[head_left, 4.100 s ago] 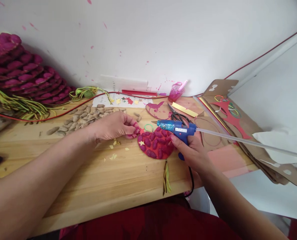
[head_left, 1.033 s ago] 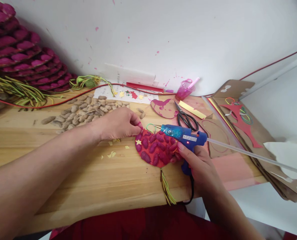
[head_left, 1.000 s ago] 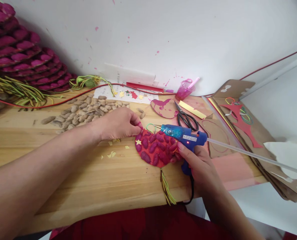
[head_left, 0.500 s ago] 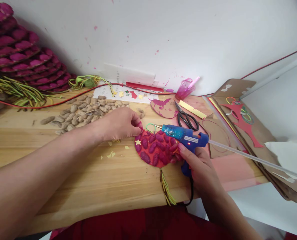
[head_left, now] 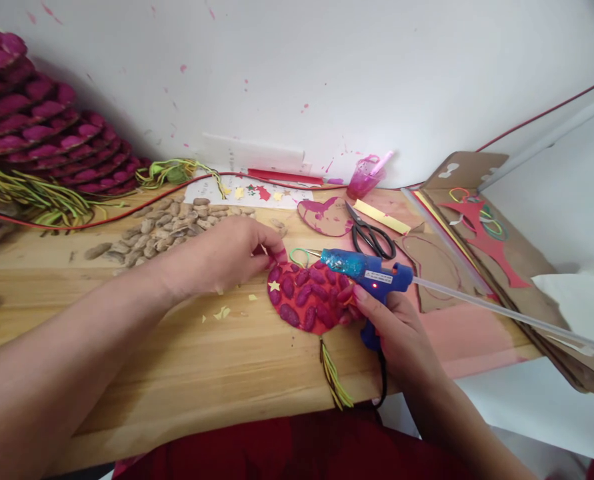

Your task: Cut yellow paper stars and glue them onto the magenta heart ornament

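A round red piece [head_left: 311, 295] covered with purple-painted peanuts lies on the wooden table, a yellow star [head_left: 274, 287] on its left side and a green loop at its top. From its lower edge hangs a yellow-green tassel [head_left: 335, 375]. My right hand [head_left: 397, 327] is closed around a blue glue gun [head_left: 359, 267], its nozzle pointing left near the loop; thumb and fingers also touch the red piece's right edge. At the upper left edge, my left hand [head_left: 241, 252] has its fingers pinched together by a small red star; whether it grips the star is hard to see.
Unpainted peanuts [head_left: 161, 230] are heaped behind my left arm. Black scissors [head_left: 371, 233], a painted cardboard shape [head_left: 324, 217] and a pink cup [head_left: 364, 177] are behind the glue gun. Stacked purple pieces [head_left: 51, 127] stand left; a cardboard box [head_left: 507, 247] is right.
My left hand has lifted slightly from the red piece's upper left edge, and a small red star now shows under its fingertips. The view has shifted slightly; my right hand keeps its grip.
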`<state>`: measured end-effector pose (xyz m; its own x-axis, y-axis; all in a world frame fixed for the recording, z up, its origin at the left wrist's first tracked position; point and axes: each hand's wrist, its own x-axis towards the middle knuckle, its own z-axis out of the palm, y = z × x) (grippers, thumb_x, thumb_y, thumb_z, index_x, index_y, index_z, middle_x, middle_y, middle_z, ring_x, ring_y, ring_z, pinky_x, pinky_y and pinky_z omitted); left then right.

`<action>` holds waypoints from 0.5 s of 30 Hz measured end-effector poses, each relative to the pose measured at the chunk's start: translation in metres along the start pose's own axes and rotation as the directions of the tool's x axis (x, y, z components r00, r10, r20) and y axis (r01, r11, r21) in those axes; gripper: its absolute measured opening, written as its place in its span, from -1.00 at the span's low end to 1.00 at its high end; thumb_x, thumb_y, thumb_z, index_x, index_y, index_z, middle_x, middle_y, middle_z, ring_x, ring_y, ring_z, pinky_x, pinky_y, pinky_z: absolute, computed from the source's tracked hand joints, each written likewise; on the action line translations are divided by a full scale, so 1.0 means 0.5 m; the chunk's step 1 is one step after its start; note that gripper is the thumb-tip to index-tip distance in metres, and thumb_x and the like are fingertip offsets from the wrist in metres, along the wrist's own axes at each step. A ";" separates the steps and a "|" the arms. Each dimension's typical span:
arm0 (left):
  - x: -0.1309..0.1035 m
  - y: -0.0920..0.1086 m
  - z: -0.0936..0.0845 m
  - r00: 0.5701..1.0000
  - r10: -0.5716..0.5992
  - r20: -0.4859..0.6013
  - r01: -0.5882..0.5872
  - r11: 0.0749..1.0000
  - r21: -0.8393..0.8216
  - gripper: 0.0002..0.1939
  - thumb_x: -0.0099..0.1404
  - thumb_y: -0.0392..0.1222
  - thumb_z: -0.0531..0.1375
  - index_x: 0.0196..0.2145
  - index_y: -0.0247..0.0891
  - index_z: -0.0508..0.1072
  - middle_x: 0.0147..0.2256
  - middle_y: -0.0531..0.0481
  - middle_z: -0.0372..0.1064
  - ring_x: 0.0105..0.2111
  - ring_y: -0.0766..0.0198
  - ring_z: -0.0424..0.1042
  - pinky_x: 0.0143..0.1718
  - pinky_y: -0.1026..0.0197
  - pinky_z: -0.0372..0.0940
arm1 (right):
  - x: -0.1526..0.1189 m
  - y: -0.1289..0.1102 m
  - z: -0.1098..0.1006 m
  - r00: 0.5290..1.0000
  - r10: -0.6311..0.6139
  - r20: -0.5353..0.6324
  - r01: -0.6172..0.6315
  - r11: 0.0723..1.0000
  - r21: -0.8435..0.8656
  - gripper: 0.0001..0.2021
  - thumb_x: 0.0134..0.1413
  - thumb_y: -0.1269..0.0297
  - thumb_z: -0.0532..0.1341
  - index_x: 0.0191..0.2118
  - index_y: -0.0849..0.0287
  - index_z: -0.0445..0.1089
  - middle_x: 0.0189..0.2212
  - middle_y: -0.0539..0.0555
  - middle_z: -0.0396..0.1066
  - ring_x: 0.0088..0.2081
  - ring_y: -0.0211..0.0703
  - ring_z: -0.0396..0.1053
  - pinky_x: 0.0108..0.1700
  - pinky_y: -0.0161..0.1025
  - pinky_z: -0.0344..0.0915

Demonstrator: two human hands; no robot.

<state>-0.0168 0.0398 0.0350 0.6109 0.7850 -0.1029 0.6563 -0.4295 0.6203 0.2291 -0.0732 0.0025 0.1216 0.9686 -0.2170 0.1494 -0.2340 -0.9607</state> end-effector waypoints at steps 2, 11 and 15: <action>-0.005 0.006 -0.002 0.996 0.092 -0.020 -0.089 0.990 0.110 -0.73 0.24 -0.27 0.08 -0.31 -0.13 0.60 -0.40 0.09 0.54 -0.43 0.33 0.43 -0.33 0.30 0.22 | 0.000 0.003 -0.002 1.000 -0.005 0.001 0.005 1.000 0.010 -0.59 0.04 -0.10 0.30 -0.53 0.18 0.43 -0.55 0.02 0.37 -0.47 -0.23 0.24 -0.42 -0.28 0.15; -0.036 0.013 0.025 0.969 0.243 -0.041 -0.216 0.918 0.333 -0.73 0.35 -0.25 0.06 -0.31 -0.17 0.59 -0.35 -0.03 0.50 -0.39 0.28 0.45 -0.33 0.28 0.27 | -0.004 0.006 0.004 0.998 -0.060 -0.019 0.063 0.963 0.261 -0.71 0.11 0.04 0.30 -0.45 0.17 0.46 -0.54 0.00 0.37 -0.46 -0.24 0.33 -0.38 -0.28 0.26; -0.041 0.008 0.033 0.959 0.276 -0.064 -0.240 0.913 0.330 -0.74 0.35 -0.24 0.07 -0.26 -0.16 0.58 -0.34 -0.05 0.48 -0.36 0.26 0.46 -0.30 0.27 0.31 | -0.009 -0.004 0.010 0.984 -0.137 -0.114 0.176 0.864 0.471 -0.75 0.16 0.07 0.25 -0.35 0.16 0.49 -0.60 -0.05 0.25 -0.48 -0.24 0.34 -0.40 -0.28 0.29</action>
<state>-0.0196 0.0146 0.0267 0.7386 0.6630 0.1218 0.5983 -0.7280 0.3346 0.2233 -0.0766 0.0043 0.2113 0.9755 -0.0616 -0.3117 0.0075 -0.9501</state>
